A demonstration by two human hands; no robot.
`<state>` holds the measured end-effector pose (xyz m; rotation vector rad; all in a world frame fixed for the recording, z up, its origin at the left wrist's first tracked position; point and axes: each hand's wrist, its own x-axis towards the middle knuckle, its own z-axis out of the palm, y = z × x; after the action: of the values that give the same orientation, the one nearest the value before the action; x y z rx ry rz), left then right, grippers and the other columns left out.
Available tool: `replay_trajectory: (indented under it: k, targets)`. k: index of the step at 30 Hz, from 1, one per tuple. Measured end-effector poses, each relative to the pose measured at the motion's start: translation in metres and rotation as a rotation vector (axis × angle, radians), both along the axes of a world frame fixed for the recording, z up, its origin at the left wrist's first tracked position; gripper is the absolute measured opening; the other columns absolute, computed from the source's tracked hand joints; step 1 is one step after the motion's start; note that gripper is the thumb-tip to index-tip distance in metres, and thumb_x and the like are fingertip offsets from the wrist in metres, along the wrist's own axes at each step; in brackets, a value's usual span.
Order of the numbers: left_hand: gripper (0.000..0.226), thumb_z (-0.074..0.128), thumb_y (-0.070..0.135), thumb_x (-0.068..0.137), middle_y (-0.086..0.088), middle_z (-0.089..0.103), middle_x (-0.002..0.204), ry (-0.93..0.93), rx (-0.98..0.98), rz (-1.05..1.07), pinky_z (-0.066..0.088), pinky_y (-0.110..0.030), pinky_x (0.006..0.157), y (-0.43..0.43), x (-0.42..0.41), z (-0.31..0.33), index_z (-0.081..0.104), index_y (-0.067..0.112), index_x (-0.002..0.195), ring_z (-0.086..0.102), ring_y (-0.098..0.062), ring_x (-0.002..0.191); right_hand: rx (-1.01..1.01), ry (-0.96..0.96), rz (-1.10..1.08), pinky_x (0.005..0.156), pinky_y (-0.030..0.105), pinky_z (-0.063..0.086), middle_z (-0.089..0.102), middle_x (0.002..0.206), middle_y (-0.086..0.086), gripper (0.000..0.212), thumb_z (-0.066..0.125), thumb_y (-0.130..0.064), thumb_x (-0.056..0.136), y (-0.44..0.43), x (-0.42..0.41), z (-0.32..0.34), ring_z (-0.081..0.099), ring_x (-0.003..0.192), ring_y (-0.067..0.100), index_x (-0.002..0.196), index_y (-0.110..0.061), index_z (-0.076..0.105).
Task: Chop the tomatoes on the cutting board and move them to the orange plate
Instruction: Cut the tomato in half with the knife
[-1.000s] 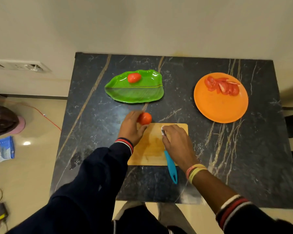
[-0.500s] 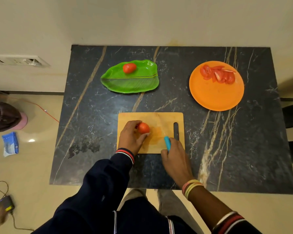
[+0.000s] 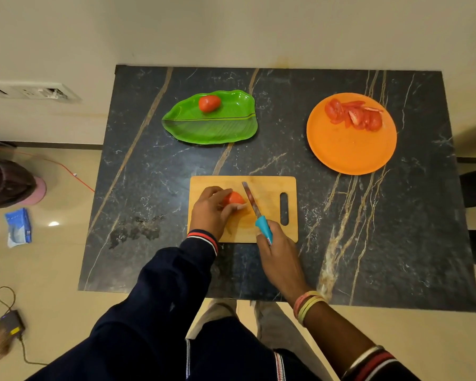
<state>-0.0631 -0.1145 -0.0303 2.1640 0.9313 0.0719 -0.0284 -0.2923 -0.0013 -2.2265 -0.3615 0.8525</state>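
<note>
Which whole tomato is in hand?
The tomato on the cutting board, gripped by the left hand; the other tomato lies untouched on the green plate.

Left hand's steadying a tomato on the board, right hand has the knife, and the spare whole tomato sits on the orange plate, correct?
No: the head view shows the spare whole tomato on the green plate; the orange plate holds slices. Rest stands.
</note>
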Motion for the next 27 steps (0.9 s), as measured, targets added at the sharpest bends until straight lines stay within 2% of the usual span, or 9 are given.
replay_trajectory:
  k: [2,6,12,16,20,24,27]
  targets:
    - [0.054,0.076,0.034,0.078,-0.004,0.054,0.127,0.005,0.029,-0.075,0.05,-0.029,0.092,0.002,-0.005,-0.001,0.061,0.014,0.126,0.054,-0.02,0.109,0.008,-0.011,0.003,0.07,0.013,0.046,0.057,0.112,-0.006,0.04,0.045,-0.033,0.105,0.003,-0.001,0.001,0.059,0.091,0.009,0.143,-0.022,0.042]
    - [0.057,0.076,0.025,0.08,-0.008,0.053,0.128,-0.014,0.04,-0.127,0.046,-0.027,0.096,0.004,-0.008,-0.003,0.056,0.013,0.132,0.052,-0.02,0.111,0.008,-0.033,0.013,0.078,0.023,0.053,0.059,0.117,-0.003,0.04,0.044,-0.036,0.105,0.006,-0.003,-0.002,0.06,0.095,0.011,0.143,-0.024,0.041]
    - [0.053,0.08,0.018,0.074,-0.003,0.064,0.118,-0.072,-0.138,-0.047,0.05,-0.021,0.091,0.01,-0.006,-0.003,0.061,0.012,0.124,0.056,-0.008,0.098,0.01,-0.062,0.027,0.076,0.02,0.05,0.06,0.118,-0.001,0.041,0.043,-0.036,0.105,0.008,-0.01,-0.002,0.059,0.097,0.01,0.143,-0.023,0.041]
    - [0.054,0.079,0.02,0.075,-0.004,0.06,0.117,-0.067,-0.105,-0.119,0.046,-0.018,0.09,0.015,-0.005,-0.004,0.061,0.012,0.126,0.054,-0.013,0.103,0.001,-0.109,0.042,0.079,0.02,0.05,0.06,0.121,0.0,0.042,0.043,-0.034,0.105,0.01,-0.013,0.0,0.057,0.1,0.009,0.145,-0.022,0.041]
    - [0.053,0.08,0.021,0.074,-0.003,0.059,0.112,-0.069,-0.096,-0.135,0.04,-0.006,0.085,0.018,-0.004,-0.004,0.063,0.011,0.124,0.051,-0.011,0.1,-0.015,-0.15,0.056,0.08,0.019,0.046,0.059,0.126,0.002,0.043,0.042,-0.031,0.106,0.012,-0.018,0.002,0.052,0.099,0.006,0.147,-0.02,0.04]
    - [0.054,0.081,0.019,0.072,-0.001,0.06,0.11,-0.059,-0.13,-0.127,0.044,-0.008,0.085,0.02,-0.001,-0.004,0.064,0.008,0.121,0.054,-0.011,0.098,-0.046,-0.184,0.066,0.088,0.022,0.048,0.055,0.135,0.003,0.047,0.041,-0.03,0.106,0.016,-0.023,0.003,0.055,0.111,0.012,0.151,-0.018,0.035]
    - [0.054,0.082,0.019,0.07,-0.004,0.062,0.111,-0.048,-0.131,-0.144,0.047,-0.019,0.09,0.024,0.0,-0.004,0.065,0.008,0.121,0.054,-0.013,0.098,-0.072,-0.214,0.093,0.087,0.031,0.055,0.055,0.133,0.004,0.047,0.04,-0.029,0.106,0.018,-0.026,0.006,0.058,0.108,0.017,0.151,-0.018,0.033]
